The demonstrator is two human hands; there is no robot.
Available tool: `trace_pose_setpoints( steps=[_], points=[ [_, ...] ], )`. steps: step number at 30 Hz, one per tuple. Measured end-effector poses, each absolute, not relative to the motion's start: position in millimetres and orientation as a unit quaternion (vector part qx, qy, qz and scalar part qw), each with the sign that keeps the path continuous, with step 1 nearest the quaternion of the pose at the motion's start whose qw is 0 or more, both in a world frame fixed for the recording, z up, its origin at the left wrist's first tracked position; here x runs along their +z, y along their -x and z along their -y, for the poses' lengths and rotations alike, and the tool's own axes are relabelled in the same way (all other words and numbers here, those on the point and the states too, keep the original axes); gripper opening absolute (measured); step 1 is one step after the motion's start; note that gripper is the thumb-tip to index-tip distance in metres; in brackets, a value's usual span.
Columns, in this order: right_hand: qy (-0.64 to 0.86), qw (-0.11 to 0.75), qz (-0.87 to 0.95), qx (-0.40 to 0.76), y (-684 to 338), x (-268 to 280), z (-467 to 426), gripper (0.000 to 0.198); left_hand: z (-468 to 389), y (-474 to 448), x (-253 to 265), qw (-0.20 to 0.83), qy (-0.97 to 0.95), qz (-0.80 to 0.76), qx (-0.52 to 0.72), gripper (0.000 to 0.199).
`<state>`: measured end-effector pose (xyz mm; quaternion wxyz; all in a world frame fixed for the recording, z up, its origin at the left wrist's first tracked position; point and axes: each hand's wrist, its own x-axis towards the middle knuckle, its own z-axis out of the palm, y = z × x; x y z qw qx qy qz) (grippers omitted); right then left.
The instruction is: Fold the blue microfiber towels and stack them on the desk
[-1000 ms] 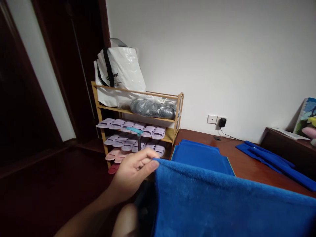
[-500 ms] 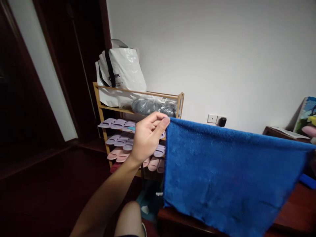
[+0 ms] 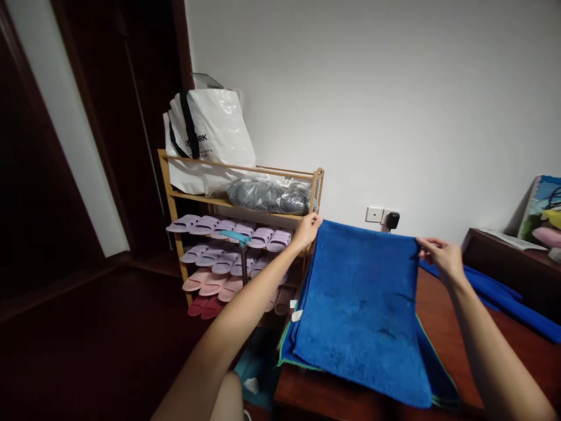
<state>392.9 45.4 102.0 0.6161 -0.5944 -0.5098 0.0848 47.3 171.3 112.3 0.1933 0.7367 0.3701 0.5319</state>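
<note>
A blue towel [image 3: 366,292] hangs stretched between my two hands, with dark stains on its lower half. My left hand [image 3: 308,230] pinches its upper left corner, and my right hand [image 3: 442,256] pinches the upper right corner. The towel's lower part lies over a stack of other blue cloths [image 3: 438,365] with green edging, on the reddish-brown wooden table [image 3: 442,298]. White tags [image 3: 297,316] stick out at the left side of the stack.
More blue cloth [image 3: 495,289] lies at the table's right back. A wooden shoe rack [image 3: 175,219] with several rows of slippers [image 3: 225,257] stands left, a white bag [image 3: 214,126] on top. A black plug [image 3: 393,220] sits in the wall socket. A picture [image 3: 543,204] leans at far right.
The towel has been lowered from its wide, raised stretch onto the stack, and its held edge is now narrower. My right hand has come into view; my left hand has moved slightly right.
</note>
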Motion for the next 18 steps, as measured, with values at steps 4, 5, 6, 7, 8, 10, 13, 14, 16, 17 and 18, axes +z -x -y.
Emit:
trace_pose_setpoints(
  steps=[4, 5, 6, 7, 8, 10, 13, 14, 16, 17, 18],
  points=[
    [0.642, 0.553, 0.502, 0.172, -396.9, 65.5, -83.9, 0.045, -208.0, -58.2, 71.5, 0.204, -0.736, -0.44, 0.472, 0.021],
    [0.655, 0.536, 0.501, 0.182, -397.0, 56.9, -91.6, 0.04, -214.8, -60.4, 61.6, 0.206, -0.736, -0.454, 0.458, 0.019],
    [0.667, 0.518, 0.501, 0.189, -397.1, 48.8, -98.7, 0.035, -220.9, -62.4, 52.2, 0.207, -0.737, -0.466, 0.444, 0.018],
    [0.678, 0.501, 0.501, 0.193, -397.4, 41.3, -105.3, 0.033, -226.3, -64.3, 43.6, 0.208, -0.738, -0.476, 0.431, 0.021],
    [0.689, 0.484, 0.502, 0.195, -397.8, 34.6, -111.3, 0.032, -231.2, -65.9, 36.0, 0.209, -0.739, -0.485, 0.419, 0.026],
    [0.709, 0.452, 0.506, 0.192, -399.4, 23.4, -121.3, 0.032, -239.5, -68.7, 24.8, 0.206, -0.743, -0.499, 0.396, 0.031],
    [0.74, 0.396, 0.516, 0.172, -401.8, 11.3, -131.6, 0.033, -246.8, -73.3, 17.3, 0.191, -0.757, -0.511, 0.359, 0.031],
    [0.75, 0.373, 0.521, 0.162, -401.4, 7.7, -133.9, 0.034, -247.0, -75.8, 16.4, 0.182, -0.765, -0.512, 0.346, 0.031],
    [0.768, 0.324, 0.534, 0.137, -396.2, -0.9, -137.0, 0.035, -242.8, -83.3, 14.1, 0.159, -0.785, -0.507, 0.319, 0.032],
    [0.772, 0.301, 0.546, 0.123, -391.0, -6.6, -137.9, 0.038, -238.3, -88.5, 11.8, 0.145, -0.798, -0.499, 0.305, 0.033],
    [0.771, 0.278, 0.563, 0.109, -384.0, -13.2, -138.3, 0.042, -232.4, -94.4, 8.1, 0.131, -0.814, -0.486, 0.29, 0.035]
  ],
)
